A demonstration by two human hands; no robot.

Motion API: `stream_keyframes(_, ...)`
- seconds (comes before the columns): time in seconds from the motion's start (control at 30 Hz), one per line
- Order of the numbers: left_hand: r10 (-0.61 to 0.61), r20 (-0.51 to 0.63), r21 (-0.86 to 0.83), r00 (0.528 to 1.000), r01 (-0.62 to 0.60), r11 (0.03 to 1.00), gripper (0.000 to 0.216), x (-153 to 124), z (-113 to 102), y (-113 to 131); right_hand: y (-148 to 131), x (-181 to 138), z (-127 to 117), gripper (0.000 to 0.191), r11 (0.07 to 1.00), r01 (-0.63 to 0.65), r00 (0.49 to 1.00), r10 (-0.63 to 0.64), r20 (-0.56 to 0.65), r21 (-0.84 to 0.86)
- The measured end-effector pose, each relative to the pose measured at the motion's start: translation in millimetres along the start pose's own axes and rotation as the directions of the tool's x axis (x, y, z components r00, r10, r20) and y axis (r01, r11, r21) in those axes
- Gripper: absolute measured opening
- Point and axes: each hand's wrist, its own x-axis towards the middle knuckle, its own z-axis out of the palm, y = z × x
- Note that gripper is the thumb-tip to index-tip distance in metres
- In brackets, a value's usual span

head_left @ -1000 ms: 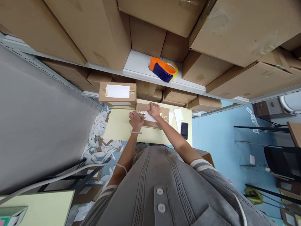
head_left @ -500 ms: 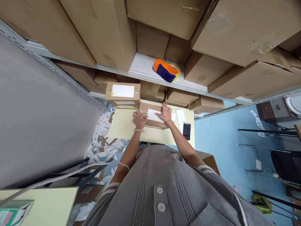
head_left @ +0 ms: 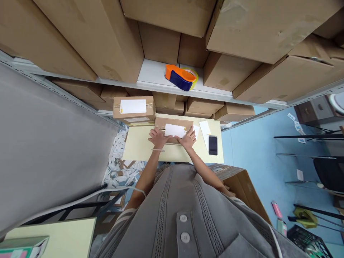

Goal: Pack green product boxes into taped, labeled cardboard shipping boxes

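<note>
A small taped cardboard box [head_left: 172,122] with a white label [head_left: 174,130] on top lies on the pale yellow table [head_left: 139,145]. At its left end is my left hand [head_left: 158,138], fingers spread against the box and thumb toward the label. My right hand [head_left: 187,139] grips the right end, with its thumb along the label's front edge. The two thumbs nearly meet at the front. Behind and to the left stands another labelled box [head_left: 133,109], untouched.
A phone [head_left: 213,145] and white paper slips [head_left: 205,129] lie right of the box. On the shelf [head_left: 154,73] above sits an orange and blue tape dispenser [head_left: 179,77] among stacked cartons. Paper scraps [head_left: 118,150] cover the floor at left; an open carton [head_left: 242,182] stands at right.
My right hand has slid from the box's top toward its right front edge. My left hand has spread its fingers at the left end. The box now faces me squarely and the view has shifted.
</note>
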Motion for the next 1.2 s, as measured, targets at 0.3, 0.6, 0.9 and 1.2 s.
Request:
stream_keyframes(0.3,0.011,-0.023,0.116,1.000,-0.008,0.993,0.084,1.0,0.2,6.0,2.7,5.5,-3.7,0.112,0.999,0.008,0.999,-0.010,0.052,0.033)
stream_keyframes(0.6,0.012,-0.021,0.110,1.000,-0.009,0.994,0.073,10.4,-2.0,2.6,3.1,10.0,-5.0,0.109,0.995,-0.006,0.998,0.000,0.066,0.100)
stream_keyframes(0.9,0.001,-0.071,0.083,0.997,0.005,0.997,0.082,6.6,-0.6,4.2,9.7,12.8,-6.8,0.112,0.984,0.040,0.999,-0.039,-0.006,0.174)
stream_keyframes(1.2,0.061,0.079,-0.073,0.995,-0.055,0.996,0.087,8.0,-2.4,-19.3,29.0,16.3,-12.0,0.107,0.958,0.005,0.998,-0.024,0.062,0.288)
